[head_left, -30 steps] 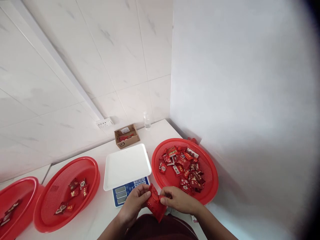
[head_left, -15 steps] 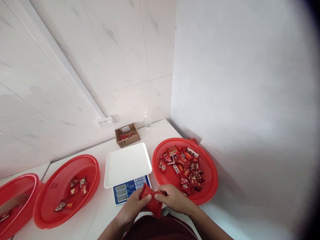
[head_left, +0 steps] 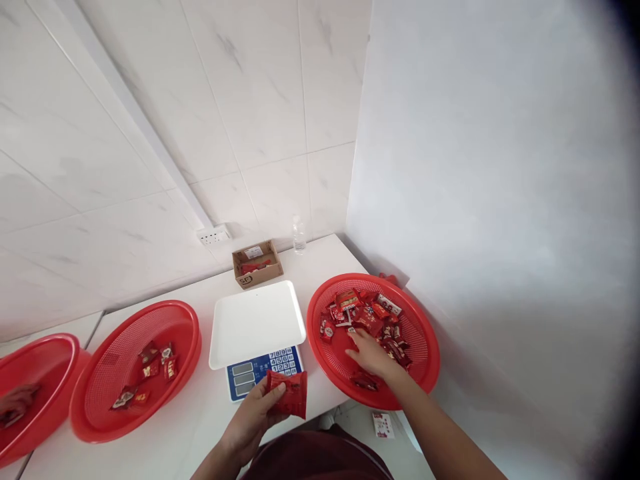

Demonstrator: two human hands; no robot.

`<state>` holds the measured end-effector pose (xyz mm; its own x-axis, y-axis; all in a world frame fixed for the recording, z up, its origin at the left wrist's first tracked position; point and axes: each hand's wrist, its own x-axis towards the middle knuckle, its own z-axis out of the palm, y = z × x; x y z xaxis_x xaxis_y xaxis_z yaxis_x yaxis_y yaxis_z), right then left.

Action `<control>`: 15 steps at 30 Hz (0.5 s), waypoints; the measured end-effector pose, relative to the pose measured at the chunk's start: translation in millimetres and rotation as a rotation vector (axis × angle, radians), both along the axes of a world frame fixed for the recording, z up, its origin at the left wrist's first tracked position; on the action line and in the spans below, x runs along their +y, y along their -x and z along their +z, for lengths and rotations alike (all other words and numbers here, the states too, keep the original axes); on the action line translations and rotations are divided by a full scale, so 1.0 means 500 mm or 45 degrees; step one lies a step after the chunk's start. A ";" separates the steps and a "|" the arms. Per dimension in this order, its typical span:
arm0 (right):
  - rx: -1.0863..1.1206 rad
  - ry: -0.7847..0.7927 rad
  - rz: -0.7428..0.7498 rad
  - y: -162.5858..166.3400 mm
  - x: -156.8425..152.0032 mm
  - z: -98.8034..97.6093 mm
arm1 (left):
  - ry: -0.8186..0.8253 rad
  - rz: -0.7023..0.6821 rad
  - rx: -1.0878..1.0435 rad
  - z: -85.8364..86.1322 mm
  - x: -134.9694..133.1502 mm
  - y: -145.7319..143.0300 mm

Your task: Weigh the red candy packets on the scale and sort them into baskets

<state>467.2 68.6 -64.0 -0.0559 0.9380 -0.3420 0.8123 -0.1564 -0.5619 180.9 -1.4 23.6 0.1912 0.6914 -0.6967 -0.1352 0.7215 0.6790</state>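
My left hand point(head_left: 257, 410) grips a red wrapper packet point(head_left: 294, 395) by its left side, in front of the scale. My right hand point(head_left: 371, 352) reaches down into the right red plastic basket point(head_left: 340, 350), fingers apart, its fingertips among small wrapped snacks. Red and dark red snack packets point(head_left: 369, 320) lie heaped in that basket, partly hidden by my right hand and forearm. Between my hands and the wall stands a white weighing scale point(head_left: 257, 323) with a blue keypad panel, its tray bare.
A middle red basket point(head_left: 100, 373) holds several wrapped snacks. At far left, another person's hand point(head_left: 17, 403) is inside a further red basket point(head_left: 70, 353). A small cardboard box point(head_left: 257, 273) and a clear bottle point(head_left: 299, 239) stand by the wall. A printed card point(head_left: 383, 425) lies below the table edge.
My right hand has let go of the red packet and moved right into the basket. My left hand keeps the packet. The other person's hand has shifted within the far-left basket.
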 end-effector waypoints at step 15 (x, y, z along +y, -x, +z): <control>0.369 0.144 0.174 -0.017 0.037 -0.031 | 0.037 0.094 -0.020 -0.015 0.002 0.015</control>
<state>475.6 87.0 -79.2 -0.2885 0.8722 -0.3950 0.6392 -0.1317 -0.7576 173.3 -0.6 16.2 0.1513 0.6839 -0.7137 -0.1990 0.7283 0.6557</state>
